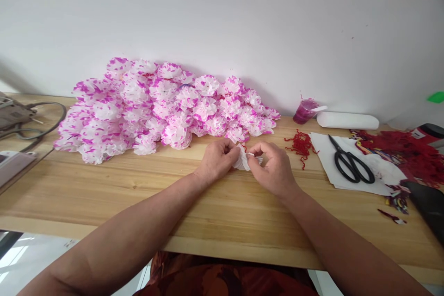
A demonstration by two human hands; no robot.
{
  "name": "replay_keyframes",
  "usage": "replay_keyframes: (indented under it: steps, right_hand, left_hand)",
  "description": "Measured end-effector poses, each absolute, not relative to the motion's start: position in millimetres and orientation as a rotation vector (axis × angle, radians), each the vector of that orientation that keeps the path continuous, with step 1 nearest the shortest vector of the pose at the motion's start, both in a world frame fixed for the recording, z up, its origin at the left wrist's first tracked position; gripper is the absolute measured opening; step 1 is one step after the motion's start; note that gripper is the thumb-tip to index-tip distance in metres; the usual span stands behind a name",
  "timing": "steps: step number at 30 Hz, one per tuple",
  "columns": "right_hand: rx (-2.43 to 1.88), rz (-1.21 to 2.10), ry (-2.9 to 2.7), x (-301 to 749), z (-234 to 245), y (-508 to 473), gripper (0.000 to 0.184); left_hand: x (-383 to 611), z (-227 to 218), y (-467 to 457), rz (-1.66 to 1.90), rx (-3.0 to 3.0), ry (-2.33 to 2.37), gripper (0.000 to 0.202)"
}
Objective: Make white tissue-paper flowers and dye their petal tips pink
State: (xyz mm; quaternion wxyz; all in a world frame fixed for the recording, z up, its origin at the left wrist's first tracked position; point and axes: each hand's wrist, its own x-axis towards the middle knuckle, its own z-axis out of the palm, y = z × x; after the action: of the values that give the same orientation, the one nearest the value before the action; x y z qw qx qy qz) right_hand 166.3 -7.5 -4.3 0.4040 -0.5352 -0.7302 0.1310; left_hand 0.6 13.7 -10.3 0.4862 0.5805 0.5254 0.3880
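Between my two hands, just above the wooden table point(222, 212), is a small white paper flower point(242, 162) with a bit of red yarn at its top. My left hand point(219, 157) pinches its left side with the fingers curled in. From the right, my right hand point(272, 164) grips the flower's other edge between thumb and forefinger. Part of the flower is hidden behind the fingers. A heap of white paper flowers with magenta spots point(152, 106) lies just beyond my hands, against the wall. Loose red yarn pieces point(301, 145) lie to the right of my right hand.
Black-handled scissors point(352, 162) rest on white paper sheets point(326, 157) at right. Behind are a cup of purple liquid point(305, 111) and a white roll point(348, 120). A red fluffy pile point(398, 150) lies far right. A corded device point(14, 113) stands at left.
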Motion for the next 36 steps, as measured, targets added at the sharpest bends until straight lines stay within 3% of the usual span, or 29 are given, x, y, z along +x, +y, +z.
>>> replay_keyframes:
  steps: [11,16,20,25,29,36]
  right_hand:
    - [-1.261,0.151,-2.011,170,-5,-9,0.009]
    - [-1.17,0.194,-2.141,173,0,-13,0.04]
    - [-1.171,0.143,-2.208,175,1,-13,0.048]
    - [-1.173,0.035,-2.196,178,-1,-10,0.039]
    - [-1.14,0.008,-2.15,179,-2,-6,0.014]
    - [-1.195,0.288,-1.867,185,-4,2,0.008]
  left_hand:
    - [0,-11,16,0.945,1.331,1.246,0.019]
    - [-1,-12,16,0.949,1.342,1.241,0.019]
    - [-2,-9,16,0.943,1.266,1.191,0.02]
    - [0,0,15,0.921,1.187,1.158,0.022]
    - [1,-1,15,0.926,1.141,1.078,0.024]
    - [0,-4,17,1.076,1.01,1.047,0.026]
